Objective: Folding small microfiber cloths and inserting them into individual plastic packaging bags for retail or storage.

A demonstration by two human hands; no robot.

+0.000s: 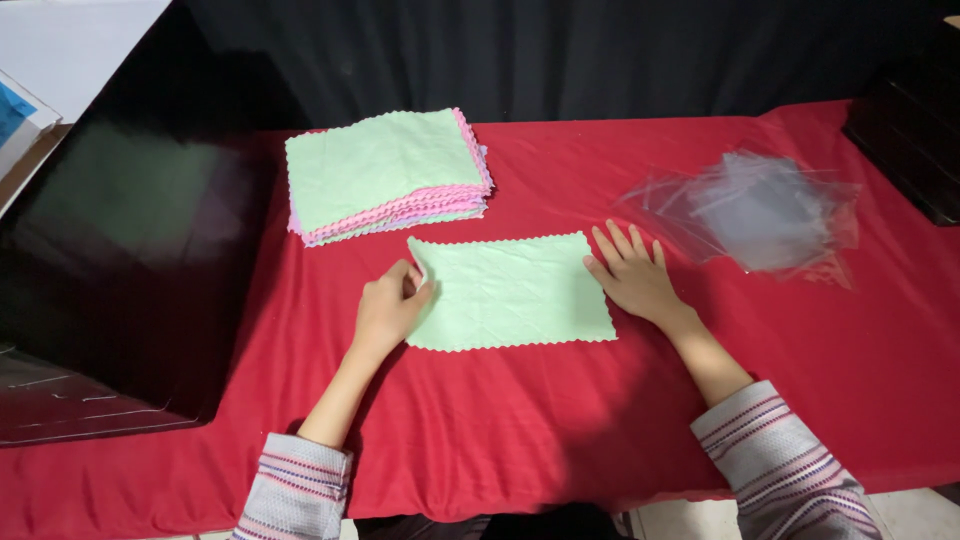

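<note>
A light green cloth point(510, 293) with zigzag edges lies flat on the red tablecloth point(520, 430). My left hand point(390, 305) pinches its upper left corner, lifting it slightly. My right hand point(632, 272) rests flat with fingers spread on the cloth's right edge. Just behind the cloth sits a stack of cloths point(385, 172), green on top with pink and pale layers below.
A heap of clear plastic bags point(765, 210) lies at the right. A large glossy black panel point(120, 250) covers the table's left side. A dark box point(910, 140) stands at the far right. Black curtain hangs behind the table.
</note>
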